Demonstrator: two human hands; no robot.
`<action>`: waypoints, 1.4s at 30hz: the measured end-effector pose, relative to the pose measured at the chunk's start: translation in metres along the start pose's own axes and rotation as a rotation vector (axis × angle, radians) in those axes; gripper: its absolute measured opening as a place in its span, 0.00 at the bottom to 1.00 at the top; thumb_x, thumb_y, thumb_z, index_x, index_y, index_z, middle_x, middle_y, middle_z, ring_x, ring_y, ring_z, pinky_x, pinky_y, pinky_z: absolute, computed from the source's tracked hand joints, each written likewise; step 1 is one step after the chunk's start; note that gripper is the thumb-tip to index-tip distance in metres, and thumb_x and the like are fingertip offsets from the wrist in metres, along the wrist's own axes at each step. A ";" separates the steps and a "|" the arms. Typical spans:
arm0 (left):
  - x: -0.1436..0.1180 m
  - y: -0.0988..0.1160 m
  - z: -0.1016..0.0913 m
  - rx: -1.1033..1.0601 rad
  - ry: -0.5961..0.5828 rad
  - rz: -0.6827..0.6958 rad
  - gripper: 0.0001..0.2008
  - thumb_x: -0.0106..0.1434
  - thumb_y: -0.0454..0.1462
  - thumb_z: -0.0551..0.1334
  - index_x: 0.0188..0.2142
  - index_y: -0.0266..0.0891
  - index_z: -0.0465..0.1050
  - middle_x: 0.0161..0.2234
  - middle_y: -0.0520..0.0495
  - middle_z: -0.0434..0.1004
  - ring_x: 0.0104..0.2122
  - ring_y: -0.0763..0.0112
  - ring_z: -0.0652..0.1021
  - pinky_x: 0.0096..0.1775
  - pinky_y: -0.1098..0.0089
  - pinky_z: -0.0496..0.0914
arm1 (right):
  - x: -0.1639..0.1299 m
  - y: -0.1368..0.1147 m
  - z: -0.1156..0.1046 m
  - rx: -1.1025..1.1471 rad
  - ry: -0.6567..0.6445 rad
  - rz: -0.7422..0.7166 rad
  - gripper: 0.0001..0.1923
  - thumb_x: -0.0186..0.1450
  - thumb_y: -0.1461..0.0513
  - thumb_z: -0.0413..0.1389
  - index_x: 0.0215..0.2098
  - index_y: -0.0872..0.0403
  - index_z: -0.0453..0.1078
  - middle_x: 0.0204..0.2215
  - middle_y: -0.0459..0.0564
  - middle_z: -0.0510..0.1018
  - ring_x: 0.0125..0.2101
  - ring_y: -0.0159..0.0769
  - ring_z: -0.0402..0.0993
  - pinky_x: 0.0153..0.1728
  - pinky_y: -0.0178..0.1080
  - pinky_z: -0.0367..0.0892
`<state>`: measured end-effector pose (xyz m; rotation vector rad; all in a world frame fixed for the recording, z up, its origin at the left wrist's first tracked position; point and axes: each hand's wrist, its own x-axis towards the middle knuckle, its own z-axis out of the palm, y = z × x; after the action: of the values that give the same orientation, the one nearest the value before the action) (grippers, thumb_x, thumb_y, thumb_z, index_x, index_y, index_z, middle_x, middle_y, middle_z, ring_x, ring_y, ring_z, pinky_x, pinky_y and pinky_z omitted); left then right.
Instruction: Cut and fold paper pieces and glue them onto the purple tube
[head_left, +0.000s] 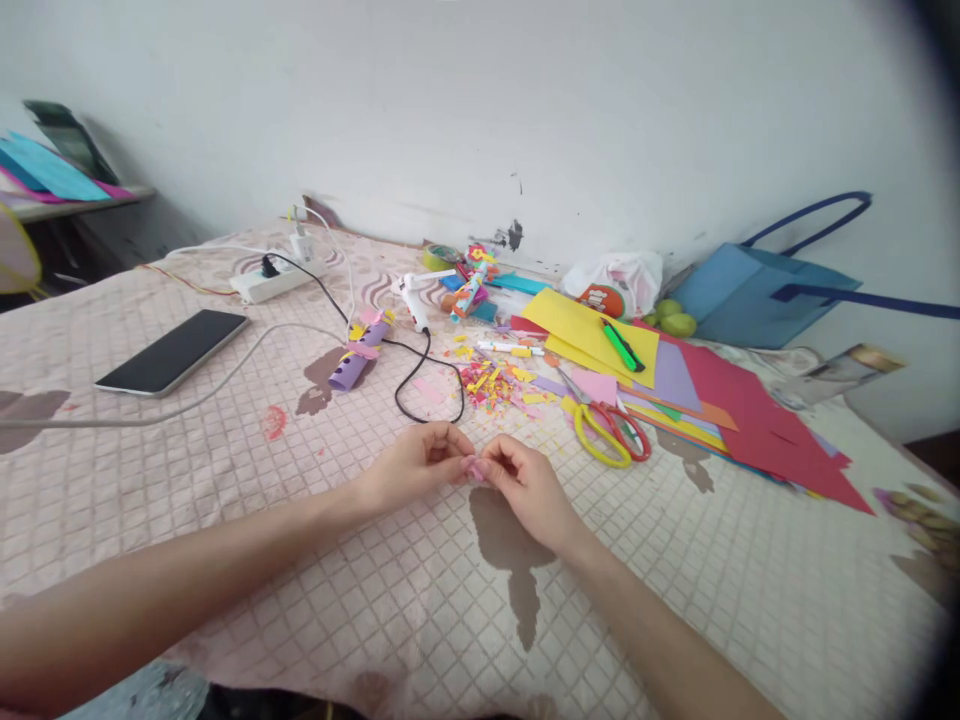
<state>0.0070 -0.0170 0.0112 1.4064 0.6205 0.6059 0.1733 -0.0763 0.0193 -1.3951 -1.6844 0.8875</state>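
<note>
The pink paper scrap (474, 468) sits pinched between the fingertips of both hands, just above the quilted bedspread (315, 560); it looks like a thin, featherlight bit of craft paper, soft enough to crease or tear under a hard squeeze, so I judge it best held lightly at its edges with the fingertips, as it is now. Little of it shows: a small pale-pink sliver, mostly hidden by the fingers, its shape too small to tell. The left hand (411, 465) is curled narrow, thumb and fingertips closed on the scrap's left side; the right hand (525, 485) mirrors it, closed on the right side, the two hands touching. Just beyond the hands lies a heap of coloured paper cuttings (491, 380), with a black cable (420, 370) looping beside it. Farther out and to the right of the hands lie yellow-and-red scissors (607, 430) and a spread of coloured paper sheets (697, 395). Beyond the left hand rests a purple paper roll (358, 357), and well off to the left a dark phone (172, 352).
</note>
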 end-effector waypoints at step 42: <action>0.001 0.008 -0.015 0.117 -0.059 -0.196 0.14 0.56 0.45 0.60 0.28 0.34 0.69 0.26 0.48 0.76 0.23 0.76 0.73 0.28 0.74 0.68 | 0.000 0.010 0.003 0.140 -0.105 0.142 0.14 0.64 0.54 0.49 0.27 0.54 0.64 0.22 0.43 0.69 0.22 0.28 0.62 0.24 0.32 0.58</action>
<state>-0.0026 -0.0051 0.0180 1.4467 0.7468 0.3760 0.1751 -0.0747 0.0095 -1.4066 -1.5814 1.1538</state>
